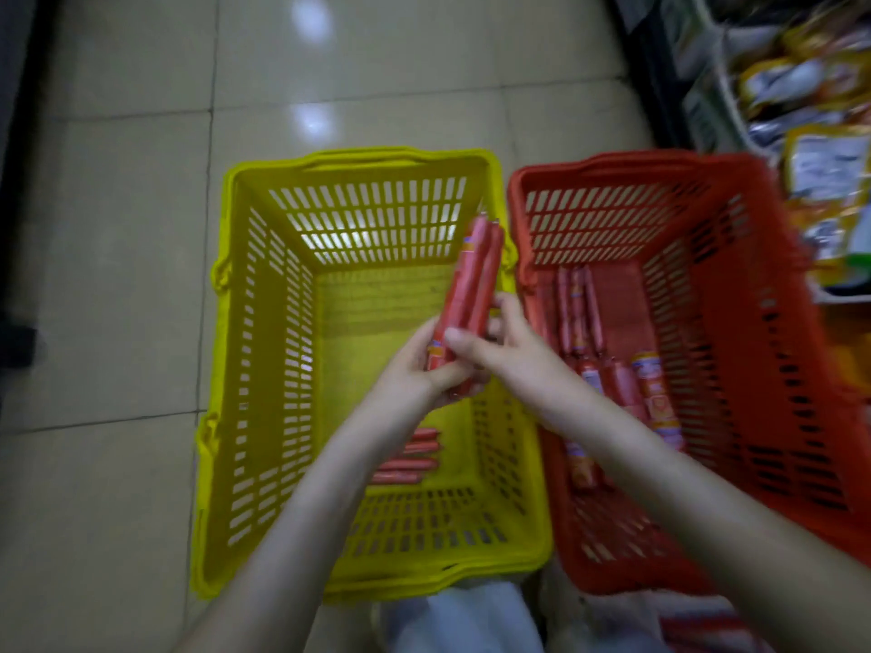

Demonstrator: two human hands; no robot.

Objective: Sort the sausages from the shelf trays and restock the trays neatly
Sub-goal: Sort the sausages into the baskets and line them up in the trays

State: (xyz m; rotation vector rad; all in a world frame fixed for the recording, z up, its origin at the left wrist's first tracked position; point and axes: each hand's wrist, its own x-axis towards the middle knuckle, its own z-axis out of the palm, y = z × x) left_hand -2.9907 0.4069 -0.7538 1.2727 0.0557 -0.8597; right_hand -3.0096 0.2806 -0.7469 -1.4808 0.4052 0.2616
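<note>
A bundle of long red sausages (473, 280) points up and away over the yellow basket (264, 351). My left hand (414, 365) grips its lower end from the left. My right hand (495, 341) holds the same bundle from the right, thumb across the front. Several more red sausages (414, 457) lie flat at the near end of the yellow basket's floor. The red basket (763, 322) to the right holds thin sausages (577, 313) at its middle and thicker labelled ones (653, 393) nearer me.
Both baskets stand side by side on a glossy tiled floor (118, 256). A shelf (707, 101) with yellow and silver packets (820, 172) rises at the top right, close to the red basket. White cloth on my lap (471, 619) shows below the baskets.
</note>
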